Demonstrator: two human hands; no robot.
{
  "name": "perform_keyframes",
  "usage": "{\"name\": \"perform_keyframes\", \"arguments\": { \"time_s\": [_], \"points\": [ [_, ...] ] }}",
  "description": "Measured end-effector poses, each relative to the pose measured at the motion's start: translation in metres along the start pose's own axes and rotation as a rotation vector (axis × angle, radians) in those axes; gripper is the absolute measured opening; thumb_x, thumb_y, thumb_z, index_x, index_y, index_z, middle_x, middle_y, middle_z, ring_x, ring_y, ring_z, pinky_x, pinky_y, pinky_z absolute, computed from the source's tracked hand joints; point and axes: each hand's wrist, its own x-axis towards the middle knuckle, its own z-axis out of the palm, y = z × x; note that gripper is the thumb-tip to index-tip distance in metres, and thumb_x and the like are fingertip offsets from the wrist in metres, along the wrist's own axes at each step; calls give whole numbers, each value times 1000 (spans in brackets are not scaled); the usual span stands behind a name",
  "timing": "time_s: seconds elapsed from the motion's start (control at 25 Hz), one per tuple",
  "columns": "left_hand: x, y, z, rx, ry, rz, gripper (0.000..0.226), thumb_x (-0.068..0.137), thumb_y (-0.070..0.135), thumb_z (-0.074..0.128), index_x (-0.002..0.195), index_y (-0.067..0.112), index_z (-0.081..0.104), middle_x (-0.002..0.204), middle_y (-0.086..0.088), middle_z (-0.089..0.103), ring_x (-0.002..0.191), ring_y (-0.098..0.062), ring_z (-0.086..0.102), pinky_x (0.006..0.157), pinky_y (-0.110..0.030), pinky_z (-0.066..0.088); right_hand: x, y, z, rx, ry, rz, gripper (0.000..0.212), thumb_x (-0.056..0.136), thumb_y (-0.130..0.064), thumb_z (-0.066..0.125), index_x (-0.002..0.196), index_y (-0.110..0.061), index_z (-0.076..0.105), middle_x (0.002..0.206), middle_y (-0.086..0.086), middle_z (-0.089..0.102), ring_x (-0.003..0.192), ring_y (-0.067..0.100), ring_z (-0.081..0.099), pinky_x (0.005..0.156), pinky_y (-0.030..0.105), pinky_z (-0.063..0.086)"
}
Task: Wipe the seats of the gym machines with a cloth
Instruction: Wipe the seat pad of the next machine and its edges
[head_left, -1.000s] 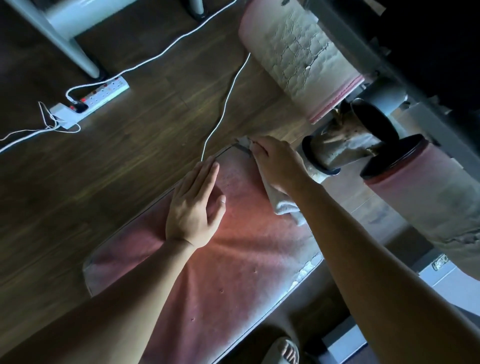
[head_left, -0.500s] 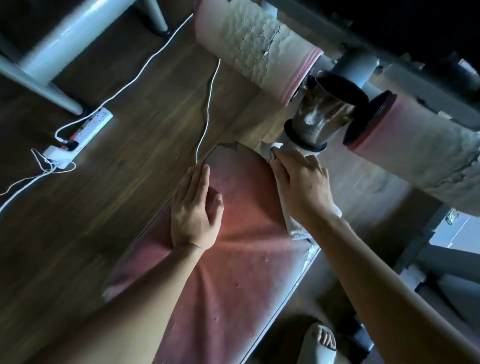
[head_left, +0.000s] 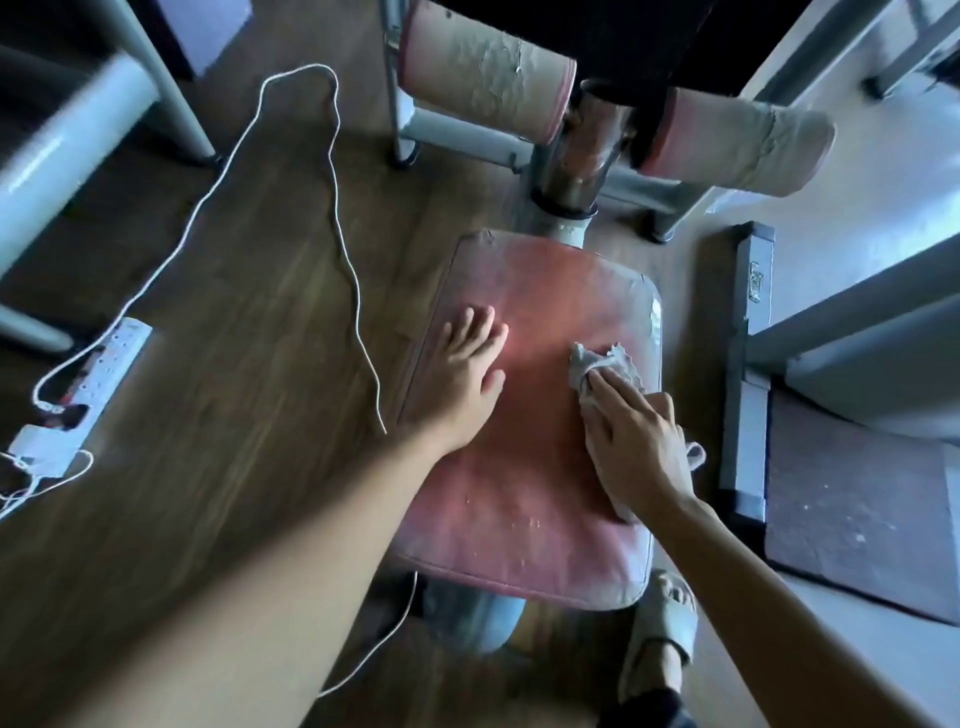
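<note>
A worn red padded seat (head_left: 540, 312) of a gym machine fills the middle of the view. My left hand (head_left: 462, 371) rests flat on its left side with the fingers spread. On the right side of the seat my right hand (head_left: 631, 441) presses a crumpled grey cloth (head_left: 597, 361) onto the pad with straight fingers. Part of the cloth sticks out ahead of the fingers and another bit shows beside the wrist.
Two cracked padded rollers (head_left: 483, 70) (head_left: 737, 140) hang on a metal post (head_left: 584, 161) just beyond the seat. A white cable (head_left: 343, 249) and a power strip (head_left: 91, 382) lie on the wooden floor at left. A grey frame bar (head_left: 745, 374) runs at right. My sandalled foot (head_left: 662, 623) stands below the seat.
My right hand has drawn the cloth back from the seat's far edge to its right middle. My left hand stays flat on the seat. The camera has swung, so the seat now lies straight ahead.
</note>
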Motion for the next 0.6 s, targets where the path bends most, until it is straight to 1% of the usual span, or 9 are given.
{"name": "perform_keyframes", "arguments": {
  "time_s": [0.04,0.12,0.2,0.28,0.36,0.48,0.6],
  "points": [
    [-23,-8,-5,15,-44,88,51,99,18,47,149,7,44,161,-12,30,152,-33,20,125,-42,9,-15,-4,5,-23,10,-5,37,102,-45,46,138,-40,52,149,-23,45,115,27,46,92,50,50],
    [-59,-20,-8,68,-68,203,49,102,24,38,147,7,47,159,-11,34,151,-31,24,125,-40,13,-29,-9,10,-35,-7,-6,36,102,-43,46,138,-42,49,150,-23,43,115,27,44,93,51,48],
    [-73,-21,-7,19,-48,197,48,102,24,35,143,5,51,155,-11,42,148,-31,31,124,-36,14,-37,-8,11,-26,-32,-14,36,102,-43,47,138,-43,50,151,-22,43,117,28,44,93,50,46],
    [-71,-19,-6,-25,13,161,44,102,19,38,140,4,56,151,-12,47,145,-31,37,123,-35,17,-42,-1,15,-11,-4,-81,37,100,-43,49,137,-43,50,149,-21,46,118,30,47,93,51,49],
    [-68,-20,-3,-29,70,164,41,102,17,41,136,4,59,149,-11,51,143,-29,40,123,-35,20,-45,5,22,13,34,-118,38,99,-43,50,137,-41,51,147,-20,49,119,31,49,94,52,49],
    [-69,-26,4,-22,114,197,39,102,16,42,133,5,63,146,-10,54,141,-28,43,123,-34,22,-46,6,36,7,122,-86,38,100,-45,48,138,-41,52,146,-21,49,122,31,47,95,48,40],
    [-64,-27,5,-31,143,197,38,101,13,43,132,6,64,145,-10,55,141,-26,44,122,-37,25,-44,9,41,48,212,-116,38,98,-44,48,135,-40,55,142,-20,53,125,32,47,97,48,35]
  ]
}}
